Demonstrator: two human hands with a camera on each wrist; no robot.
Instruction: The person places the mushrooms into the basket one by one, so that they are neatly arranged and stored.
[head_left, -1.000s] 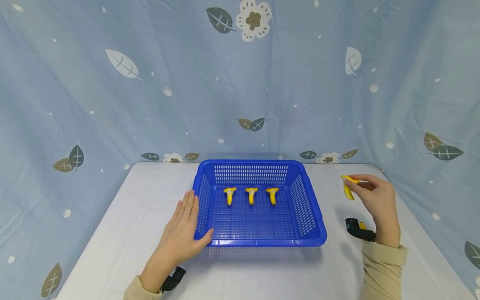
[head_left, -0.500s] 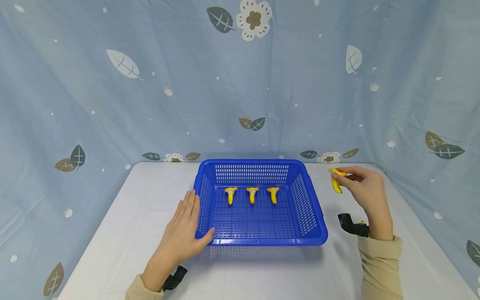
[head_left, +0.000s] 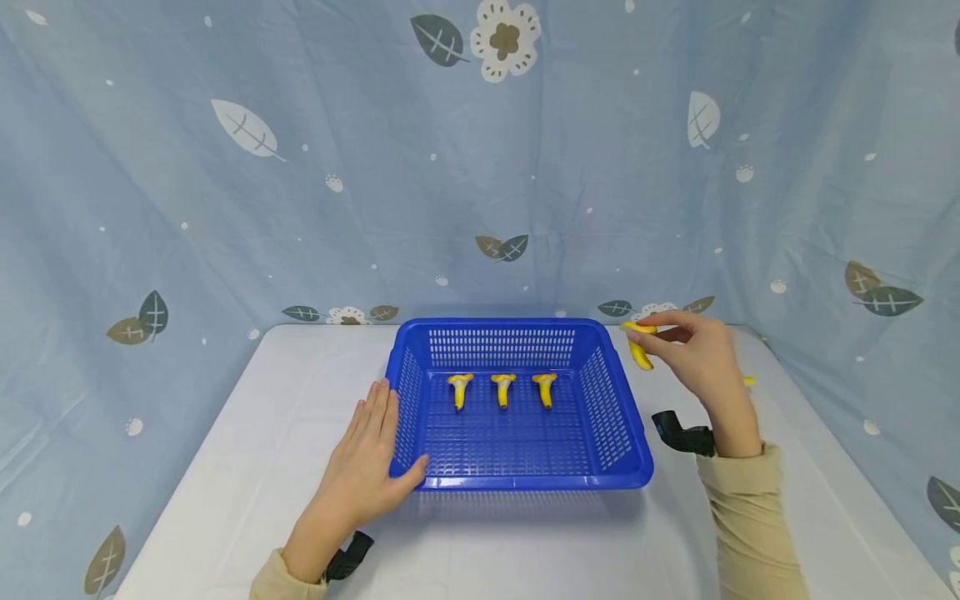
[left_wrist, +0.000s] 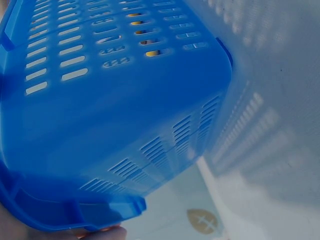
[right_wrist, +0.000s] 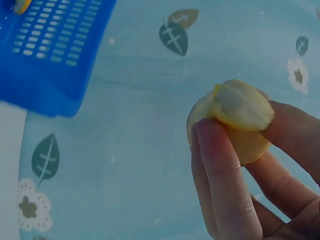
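My right hand (head_left: pixel 701 358) pinches a small toy banana (head_left: pixel 641 357) with peeled-back skin, between thumb and fingertips. It is held up just outside the right rim of a blue plastic basket (head_left: pixel 517 482). In the right wrist view the pale top of this banana (right_wrist: pixel 243 106) faces the camera. My left hand (head_left: pixel 362 471) rests at the basket's left rim, fingers straight and thumb across the front corner. Inside, towards the back, lie three similar toy bananas in a row: a left one (head_left: pixel 460 392), a middle one (head_left: pixel 503 392) and a right one (head_left: pixel 546 392).
A yellow thing (head_left: pixel 749 381) on the white table (head_left: pixel 525 550) is mostly hidden behind my right wrist. Black wrist-worn devices sit at both wrists, the right one (head_left: pixel 681 433) near the basket's side. A blue patterned curtain (head_left: pixel 360 208) hangs behind the table.
My right hand has carried the toy banana leftward and slightly away from me, up to the basket's right side. The left hand and the basket have stayed put.
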